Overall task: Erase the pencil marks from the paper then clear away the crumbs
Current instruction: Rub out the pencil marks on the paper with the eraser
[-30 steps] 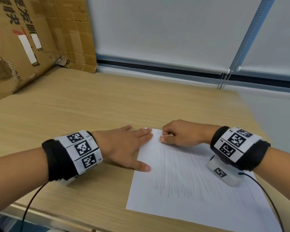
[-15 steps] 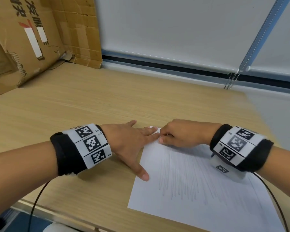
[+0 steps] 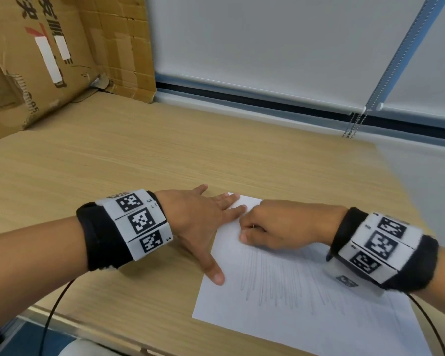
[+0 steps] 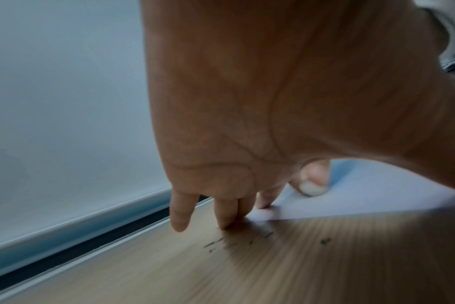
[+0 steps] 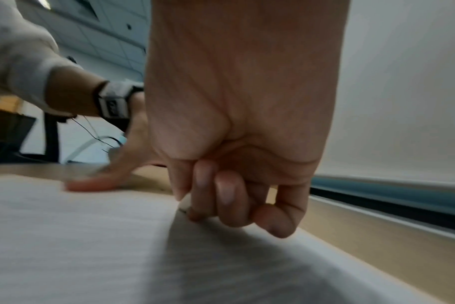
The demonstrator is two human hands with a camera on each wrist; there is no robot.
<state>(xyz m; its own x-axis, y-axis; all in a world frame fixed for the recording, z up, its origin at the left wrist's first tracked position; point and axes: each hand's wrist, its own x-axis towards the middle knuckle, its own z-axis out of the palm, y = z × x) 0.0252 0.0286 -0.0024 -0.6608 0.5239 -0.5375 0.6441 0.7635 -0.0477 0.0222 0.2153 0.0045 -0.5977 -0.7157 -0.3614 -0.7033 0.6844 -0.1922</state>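
Observation:
A white sheet of paper [image 3: 306,319] lies on the wooden table [image 3: 139,163], with faint grey pencil marks [image 3: 280,283] running down its middle. My left hand [image 3: 203,224] lies flat with spread fingers, pressing the sheet's far left corner and left edge. My right hand [image 3: 275,227] is curled at the top of the sheet, just right of the left fingertips. It pinches a small white eraser [image 5: 185,202] against the paper; the eraser [image 4: 312,188] also shows in the left wrist view. Dark crumbs [image 4: 216,243] lie on the wood beside the left fingers.
A large cardboard box [image 3: 49,60] leans at the back left. A window blind with a bead chain [image 3: 352,124] runs along the far side. The table's front edge [image 3: 93,330] is close to me, and a cable hangs from each wrist.
The right hand has slid a little toward me at the top of the sheet. The left hand stays pressed on the corner. The head view has shifted slightly.

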